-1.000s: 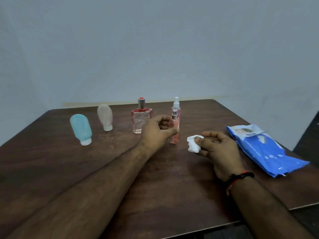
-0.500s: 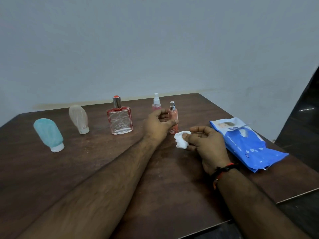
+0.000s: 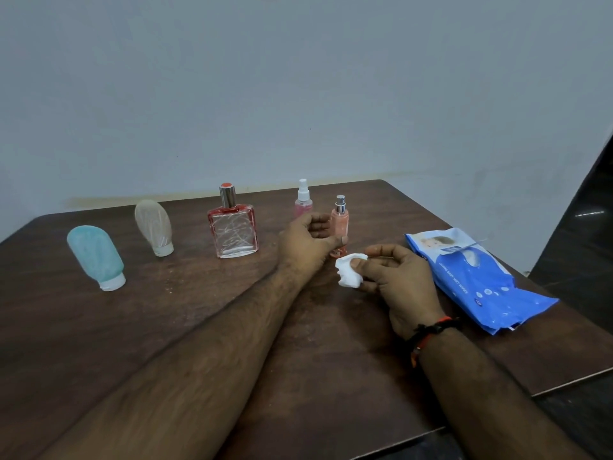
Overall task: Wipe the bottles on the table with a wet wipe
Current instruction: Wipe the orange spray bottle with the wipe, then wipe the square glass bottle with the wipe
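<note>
My left hand (image 3: 306, 239) grips a slim peach spray bottle (image 3: 340, 224) with a silver nozzle, standing upright on the dark wooden table (image 3: 166, 327). My right hand (image 3: 394, 280) pinches a crumpled white wet wipe (image 3: 348, 275) just right of and below that bottle, apart from it. Behind my left hand stands a small pink spray bottle (image 3: 303, 202) with a white nozzle. Further left are a square red-tinted perfume bottle (image 3: 234, 229), a clear squeeze bottle (image 3: 154, 227) and a teal squeeze bottle (image 3: 96, 257), both standing on their caps.
A blue pack of wet wipes (image 3: 474, 277) lies at the right, close to the table's right edge. A pale wall rises behind the table's far edge. Dark floor shows past the right edge.
The view has shifted, so everything sits further left in frame. My right hand with the wipe has come closer to the peach bottle. My left hand keeps its grip.
</note>
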Demonstrator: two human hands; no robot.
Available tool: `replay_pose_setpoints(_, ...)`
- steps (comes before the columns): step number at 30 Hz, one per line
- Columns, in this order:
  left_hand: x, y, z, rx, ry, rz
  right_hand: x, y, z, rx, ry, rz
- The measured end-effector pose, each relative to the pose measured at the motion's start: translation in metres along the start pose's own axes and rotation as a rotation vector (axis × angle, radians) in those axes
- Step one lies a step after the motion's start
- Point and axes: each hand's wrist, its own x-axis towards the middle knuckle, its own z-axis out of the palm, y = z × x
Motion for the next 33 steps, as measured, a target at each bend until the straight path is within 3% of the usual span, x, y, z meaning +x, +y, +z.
replay_pose_setpoints(5,-0.022,0.003,-0.036,0.042,-0.042,-0.001,-0.002,0.000,0.000,-0.002,-0.010,-0.005)
replay_pose_setpoints(10,-0.057,0.005,-0.114,0.276,-0.022,0.062,-0.010,-0.002,0.010,0.010,-0.104,-0.022)
replay_pose_setpoints(15,-0.069,0.000,-0.179,0.416,0.196,0.018,-0.019,0.007,0.045,0.047,-0.193,-0.021)
replay_pose_setpoints(20,-0.047,-0.003,-0.189,0.422,0.374,0.049,-0.018,0.019,0.098,-0.013,-0.253,-0.025)
replay_pose_setpoints(26,-0.006,0.005,-0.169,0.475,0.314,0.039,-0.004,0.027,0.121,0.089,-0.233,0.000)
replay_pose_setpoints(33,0.022,0.003,-0.162,0.481,0.112,-0.061,0.003,0.038,0.113,0.093,-0.230,0.026)
